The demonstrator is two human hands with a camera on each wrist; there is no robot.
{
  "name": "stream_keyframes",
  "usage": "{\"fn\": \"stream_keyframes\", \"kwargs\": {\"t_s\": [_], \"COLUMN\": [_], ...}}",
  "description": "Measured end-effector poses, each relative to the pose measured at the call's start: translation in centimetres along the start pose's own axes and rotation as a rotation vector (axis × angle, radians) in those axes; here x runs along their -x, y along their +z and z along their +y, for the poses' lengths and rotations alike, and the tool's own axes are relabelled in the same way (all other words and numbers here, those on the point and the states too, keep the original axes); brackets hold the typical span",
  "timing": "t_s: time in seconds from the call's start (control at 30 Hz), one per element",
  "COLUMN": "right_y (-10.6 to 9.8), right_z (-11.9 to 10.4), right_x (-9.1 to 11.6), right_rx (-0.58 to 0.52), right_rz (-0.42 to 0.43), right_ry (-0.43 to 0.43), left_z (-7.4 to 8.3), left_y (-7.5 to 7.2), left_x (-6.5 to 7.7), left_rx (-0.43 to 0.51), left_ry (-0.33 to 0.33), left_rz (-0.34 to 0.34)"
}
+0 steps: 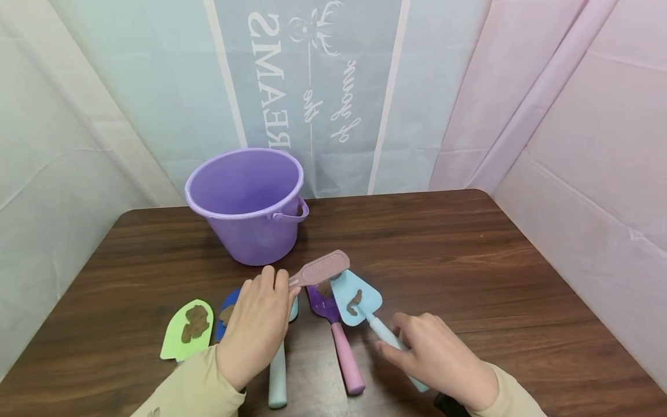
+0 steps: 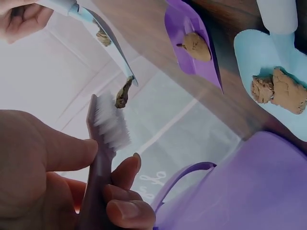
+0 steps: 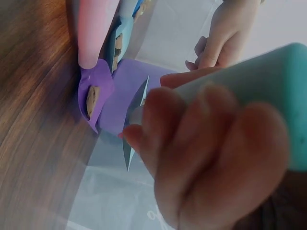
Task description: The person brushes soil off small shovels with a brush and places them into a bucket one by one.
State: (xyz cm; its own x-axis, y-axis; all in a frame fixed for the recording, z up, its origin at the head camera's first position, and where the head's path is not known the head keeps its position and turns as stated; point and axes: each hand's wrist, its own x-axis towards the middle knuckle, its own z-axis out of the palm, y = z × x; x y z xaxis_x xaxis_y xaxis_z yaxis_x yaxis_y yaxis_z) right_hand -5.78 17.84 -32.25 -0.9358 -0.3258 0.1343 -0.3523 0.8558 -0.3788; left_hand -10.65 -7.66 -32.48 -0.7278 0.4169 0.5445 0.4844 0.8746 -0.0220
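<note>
My left hand (image 1: 257, 324) grips a dusky pink brush (image 1: 323, 268) with white bristles (image 2: 111, 125), its head over the tip of a light blue toy shovel (image 1: 371, 296). In my right hand (image 1: 438, 353), that shovel's pale handle is held, its blade raised above the table. A brown clay-like strip (image 1: 354, 302) lies on the blade. At the blade's edge, another brown lump (image 2: 123, 93) meets the bristles in the left wrist view. Below the brush lies a purple shovel (image 1: 329, 314) with a pink handle, bearing a brown lump (image 2: 195, 46).
A purple bucket (image 1: 255, 237) stands at the back of the wooden table (image 1: 417, 237). To the left lie a green shovel (image 1: 174, 341) and a blue one (image 1: 220, 331), both bearing brown lumps. Another light blue shovel (image 2: 244, 48) is partly hidden under my left hand in the head view.
</note>
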Motion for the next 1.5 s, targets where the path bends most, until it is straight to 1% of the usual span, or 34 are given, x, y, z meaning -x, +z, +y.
{"fn": "stream_keyframes", "kwargs": {"t_s": [0.3, 0.47, 0.57, 0.77, 0.9, 1.13, 1.33, 1.5], "right_y": [-0.2, -0.3, -0.4, -0.4, -0.4, -0.4, -0.3, -0.3], "right_z": [0.2, 0.3, 0.4, 0.4, 0.3, 0.3, 0.4, 0.4], "right_x": [0.7, 0.8, 0.8, 0.7, 0.6, 0.7, 0.8, 0.8], "right_rx": [-0.003, -0.010, -0.015, -0.013, -0.012, -0.018, -0.010, -0.026], "right_rz": [0.033, 0.035, 0.029, 0.038, 0.045, 0.038, 0.053, 0.033], "right_ry": [-0.014, -0.020, -0.020, -0.016, -0.016, -0.017, -0.033, -0.022], "left_z": [0.0, 0.4, 0.9, 2.3, 2.8, 2.8, 2.1, 1.5], "left_y": [0.1, -0.1, -0.3, -1.0, -0.9, -0.4, -0.3, -0.1], "left_x": [-0.3, -0.4, -0.4, 0.3, 0.7, 0.8, 0.4, 0.0], "left_rx": [0.011, 0.021, 0.029, 0.091, 0.077, 0.051, 0.045, 0.008], "left_ry": [-0.022, -0.020, 0.004, 0.096, 0.120, 0.103, 0.065, 0.040], "left_rz": [-0.017, -0.018, -0.029, -0.080, -0.088, -0.083, -0.089, -0.063]}}
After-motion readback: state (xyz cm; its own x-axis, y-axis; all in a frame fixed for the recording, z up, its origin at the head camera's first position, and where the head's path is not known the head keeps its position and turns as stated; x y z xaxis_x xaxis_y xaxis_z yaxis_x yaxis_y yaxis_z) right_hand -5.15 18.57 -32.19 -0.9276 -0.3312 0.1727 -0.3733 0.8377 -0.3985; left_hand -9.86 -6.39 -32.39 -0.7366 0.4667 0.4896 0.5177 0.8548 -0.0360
